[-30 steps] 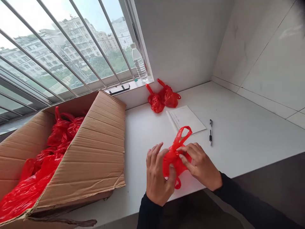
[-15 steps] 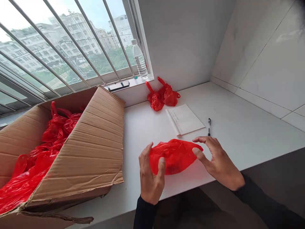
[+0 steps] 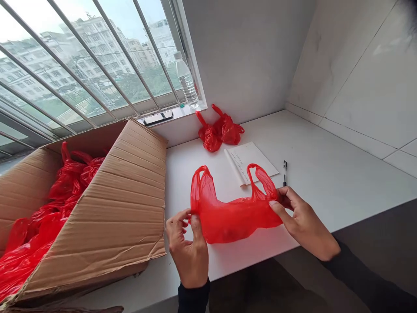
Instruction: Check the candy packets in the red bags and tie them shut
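Note:
A thin red plastic bag is stretched sideways between my two hands over the front of the white table. Its two loop handles stand up, one at each end. My left hand pinches the left edge of the bag just below its handle. At the opposite end, my right hand grips the right edge between thumb and fingers. A darker patch shows faintly through the plastic; I cannot tell what is inside.
To the left, a cardboard box holds several red bags. Two knotted red bags lie by the wall, near a notebook and a pen. On the sill are a phone and a water bottle.
Both hands have closed on the bag's sides, where before they were spread around it. The bag is now pulled wide and its two handles stand up.

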Demonstrator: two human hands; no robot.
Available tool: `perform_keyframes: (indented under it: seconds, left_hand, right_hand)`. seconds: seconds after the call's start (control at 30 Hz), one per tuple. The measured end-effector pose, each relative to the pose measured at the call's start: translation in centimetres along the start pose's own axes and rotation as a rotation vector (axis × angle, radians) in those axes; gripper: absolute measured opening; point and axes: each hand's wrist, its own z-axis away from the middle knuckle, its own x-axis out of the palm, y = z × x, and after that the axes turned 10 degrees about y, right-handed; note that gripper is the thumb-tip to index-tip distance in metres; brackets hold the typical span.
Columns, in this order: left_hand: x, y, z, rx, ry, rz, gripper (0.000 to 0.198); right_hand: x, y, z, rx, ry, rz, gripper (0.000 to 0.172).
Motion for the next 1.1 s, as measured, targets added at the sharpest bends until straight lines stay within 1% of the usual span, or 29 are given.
perform_keyframes:
  seconds: [0.13,0.17,0.23,0.3,0.4,0.47,0.5,0.53,0.57,0.6,0.63,0.67,0.7,0.73,0.77,0.8,0.83,0.93,1.03,1.1]
  left_hand:
    - [0.0,1.8,0.2,0.075,-0.109,0.000,0.035]
    - [0.1,2.1,0.2,0.086,-0.125,-0.001,0.034]
    - [0.0,2.4,0.1,0.095,-0.120,0.004,0.022]
    - [-0.3,2.5,0.0,0.098,-0.072,0.012,0.012]
    - [-1.5,2.5,-0.1,0.090,-0.010,0.013,0.009]
    - [-2.4,2.6,0.1,0.048,-0.047,0.005,0.010]
    - [-2.9,2.6,0.2,0.003,-0.086,0.012,0.012]
    - [-3.3,2.7,0.3,-0.053,-0.133,0.028,0.014]
    - [-3.6,2.8,0.5,-0.109,-0.178,0.052,0.017]
    - [-3.9,2.8,0.6,-0.153,-0.210,0.085,0.020]
    - [-4.0,2.9,0.7,-0.184,-0.237,0.127,0.023]
    - [-4.1,3.0,0.8,-0.200,-0.254,0.170,0.026]
    - [-4.1,3.1,0.9,-0.202,-0.265,0.201,0.029]
    - [-4.1,3.2,1.0,-0.212,-0.265,0.219,0.031]
    - [-4.0,3.4,1.0,-0.231,-0.253,0.220,0.034]
    - [-3.9,3.6,1.1,-0.260,-0.239,0.206,0.036]
    - [-3.8,3.8,1.2,-0.290,-0.219,0.183,0.037]
    - [-3.7,4.1,1.2,-0.337,-0.217,0.131,0.034]
    - [-3.9,3.8,1.0,-0.308,-0.244,0.108,0.028]
    - [-3.9,3.5,1.0,-0.284,-0.203,0.130,0.028]
  right_hand:
    - [-0.3,-1.3,0.8,-0.047,-0.034,0.040,0.026]
    - [-0.4,-1.7,0.9,-0.062,-0.041,0.056,0.028]
    - [-0.7,-2.3,1.1,-0.098,-0.041,0.095,0.031]
    - [-1.0,-2.5,1.2,-0.148,-0.011,0.133,0.030]
    - [-1.4,-2.5,1.3,-0.217,0.043,0.186,0.024]
    - [-1.6,-2.6,1.7,-0.250,0.113,0.210,0.021]
    - [-1.7,-2.9,2.0,-0.273,0.173,0.204,0.026]
    - [-1.8,-3.2,2.4,-0.319,0.250,0.182,0.033]
    - [-1.9,-3.8,2.8,-0.391,0.332,0.148,0.039]
    - [-1.9,-4.4,3.2,-0.485,0.380,0.108,0.042]
    - [-1.8,-5.2,3.5,-0.599,0.362,0.074,0.042]
    - [-1.5,-6.0,3.6,-0.709,0.280,0.055,0.041]
    - [-1.2,-6.7,3.6,-0.795,0.160,0.061,0.039]
    - [-0.8,-7.4,3.5,-0.846,0.022,0.091,0.036]
    - [-0.3,-7.9,3.2,-0.860,-0.089,0.137,0.029]
    - [0.3,-8.2,2.8,-0.856,-0.165,0.191,0.021]
    - [0.8,-8.3,2.4,-0.837,-0.205,0.253,0.018]
    - [1.9,-8.1,1.6,-0.806,-0.263,0.427,0.035]
    - [2.1,-7.3,1.8,-0.749,-0.354,0.536,0.038]
    - [2.2,-6.6,2.0,-0.684,-0.456,0.596,0.039]
